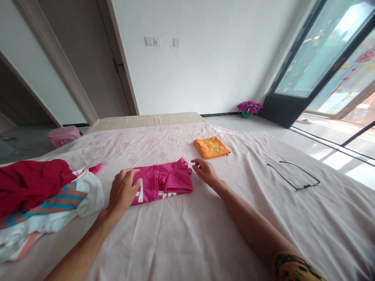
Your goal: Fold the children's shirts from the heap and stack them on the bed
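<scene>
A pink garment with white printed letters (175, 181) lies folded into a flat strip on the bed sheet. At its left end rests my left hand (124, 187), thumb and fingers apart, partly covering that edge. My right hand (206, 171) is beside the garment's upper right corner, fingers loosely bent and apart, with nothing visible in them. Just beyond that hand lies an orange garment with yellow lettering (211, 147), folded into a neat rectangle.
Loose clothes, a red one (32, 183) over a white one with striped print (90, 195), are heaped at the left. Eyeglasses (306, 186) lie on the sheet at the right. Beyond the bed are a pink stool (65, 134) and potted purple flowers (249, 107).
</scene>
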Motion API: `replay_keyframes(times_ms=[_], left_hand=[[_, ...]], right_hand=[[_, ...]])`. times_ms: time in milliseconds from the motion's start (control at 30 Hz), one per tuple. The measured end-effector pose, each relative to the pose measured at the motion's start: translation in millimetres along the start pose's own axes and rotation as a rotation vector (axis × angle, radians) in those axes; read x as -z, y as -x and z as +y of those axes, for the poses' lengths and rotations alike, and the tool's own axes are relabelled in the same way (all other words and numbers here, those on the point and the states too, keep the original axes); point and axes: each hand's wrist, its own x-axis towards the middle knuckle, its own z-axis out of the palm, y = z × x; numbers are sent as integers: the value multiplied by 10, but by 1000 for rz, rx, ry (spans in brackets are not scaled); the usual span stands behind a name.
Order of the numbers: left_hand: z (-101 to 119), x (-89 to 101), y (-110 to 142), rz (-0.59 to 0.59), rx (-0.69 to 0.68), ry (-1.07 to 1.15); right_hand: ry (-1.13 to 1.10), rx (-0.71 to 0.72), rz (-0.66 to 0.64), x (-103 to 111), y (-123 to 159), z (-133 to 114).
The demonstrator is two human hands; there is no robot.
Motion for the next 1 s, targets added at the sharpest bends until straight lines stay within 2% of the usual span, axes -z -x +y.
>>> replay_keyframes(times_ms=[100, 167, 233, 367, 467, 600, 800, 1000], left_hand=[[404, -26, 97, -76, -220, 182], [615, -60, 128, -144, -303, 234], [736, -109, 131, -175, -349, 233], [745, -230, 106, -204, -323, 216], [673, -309, 105, -142, -244, 205], [633, -357, 132, -93, -243, 253], [635, -333, 147, -122, -252, 386], [729, -203, 185, -142, -365, 162]], right_hand=[[-122, -19, -121, 52, 48, -86], [-179, -30, -181, 59, 81, -154], [-223, -40, -223, 51, 110, -226], [-439, -100, -319, 37, 138, -359], [-554, -166, -395, 40, 132, -386], [-473, -181, -420, 11, 132, -312], [-77, 68, -326, -110, 197, -344], [116, 62, -311, -48, 161, -326]])
